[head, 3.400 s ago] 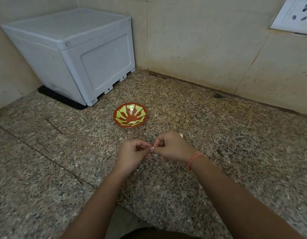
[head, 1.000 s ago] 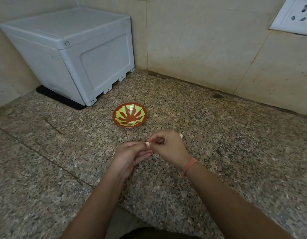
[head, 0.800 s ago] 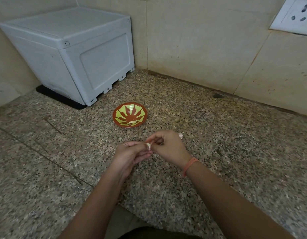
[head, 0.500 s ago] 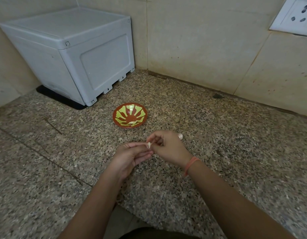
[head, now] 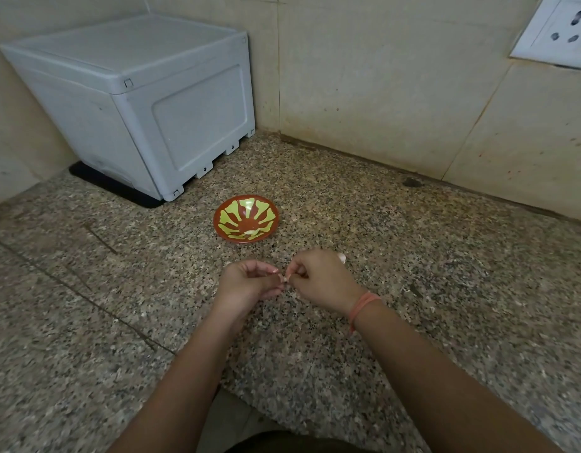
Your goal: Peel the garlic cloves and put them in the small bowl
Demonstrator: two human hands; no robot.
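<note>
Left hand point(head: 246, 286) and right hand point(head: 320, 279) meet fingertip to fingertip over mid-table, both pinching one garlic clove point(head: 285, 278), likely so one steadies it while the other picks at the skin. They work just short of the small bowl point(head: 232, 214), probably for a short drop. Count: one clove in hand, one pale piece point(head: 342, 257) on the table point(head: 446, 289) just behind the right hand, probably another clove, one bowl holding something pale, number unclear.

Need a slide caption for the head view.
Left hand and right hand pinch one garlic clove between them over the granite counter, small bowl just beyond.
</note>
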